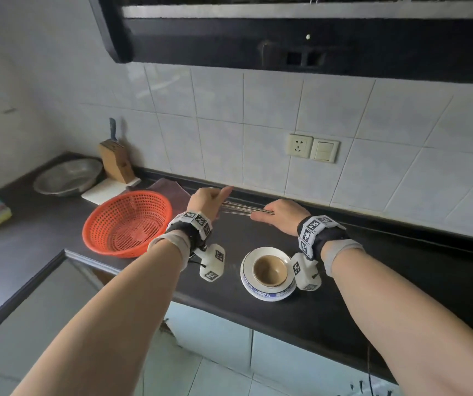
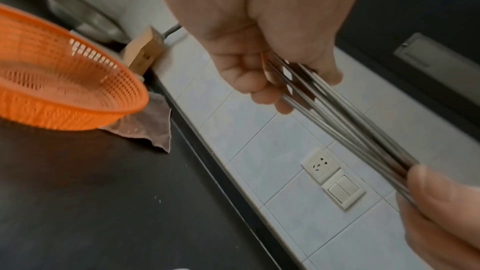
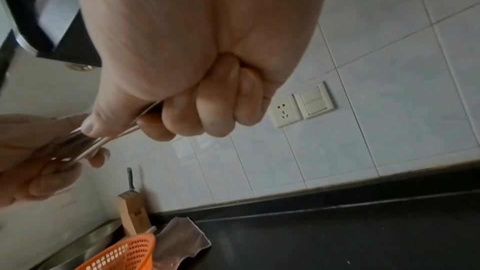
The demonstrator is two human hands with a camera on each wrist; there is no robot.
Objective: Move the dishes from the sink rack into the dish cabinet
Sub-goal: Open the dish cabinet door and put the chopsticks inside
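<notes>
A bundle of metal chopsticks (image 1: 242,210) is held level above the dark counter, between both hands. My left hand (image 1: 208,202) grips one end, the fingers curled round the chopsticks (image 2: 335,114). My right hand (image 1: 279,214) grips the other end, thumb and curled fingers closed round the chopsticks (image 3: 109,139). In front of the hands, near the counter's front edge, a small brown bowl (image 1: 269,270) sits inside a stack of white, blue-patterned dishes (image 1: 266,294). An orange plastic strainer basket (image 1: 126,222) stands to the left, with nothing in it.
A steel basin (image 1: 68,175), a wooden knife block (image 1: 116,161) and a brown cloth (image 1: 169,190) lie at the back left. A wall socket (image 1: 299,145) and switch sit on the tiled wall. A range hood (image 1: 286,38) hangs overhead. White cabinet doors (image 1: 209,332) are below.
</notes>
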